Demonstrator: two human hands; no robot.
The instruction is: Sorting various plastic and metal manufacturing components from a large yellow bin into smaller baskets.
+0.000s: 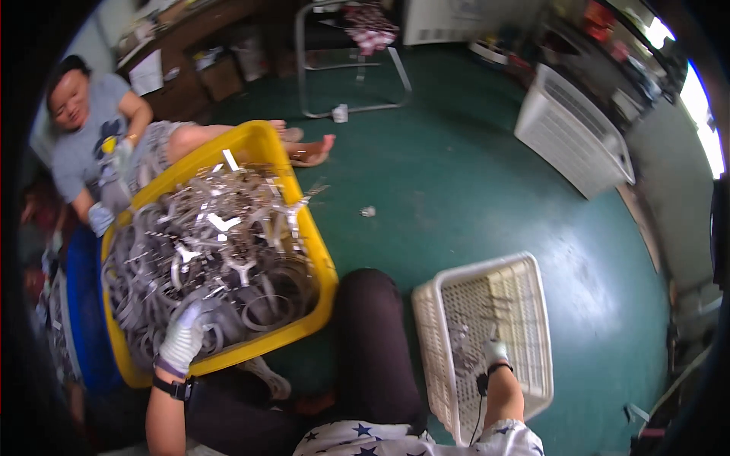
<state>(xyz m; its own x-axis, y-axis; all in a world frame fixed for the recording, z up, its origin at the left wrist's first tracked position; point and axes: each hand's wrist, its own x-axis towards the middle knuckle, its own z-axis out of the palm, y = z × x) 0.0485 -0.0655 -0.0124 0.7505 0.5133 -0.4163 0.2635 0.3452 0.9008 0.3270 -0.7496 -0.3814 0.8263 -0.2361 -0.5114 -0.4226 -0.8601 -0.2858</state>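
A yellow bin point(325, 266) to my left is heaped with shiny Y-shaped metal pieces point(222, 222) and grey rings point(268, 310). My left hand point(182, 340), in a white glove, lies over its near left part against the grey rings. One finger stretches out there, and the others are partly hidden. On my right stands a white perforated plastic basket point(537, 304) with a few small metal pieces point(461, 346) inside. My right hand point(496, 351), also gloved, reaches down into it. Its fingers are blurred, with thin metallic streaks just beyond them.
A co-worker point(95, 137) with gloved hands sits beyond the yellow bin at the left. Next to that bin is a blue container point(85, 304). A metal-framed chair point(353, 68) stands at the back, and another white basket point(574, 133) at the back right. Scraps point(368, 211) lie on the green floor.
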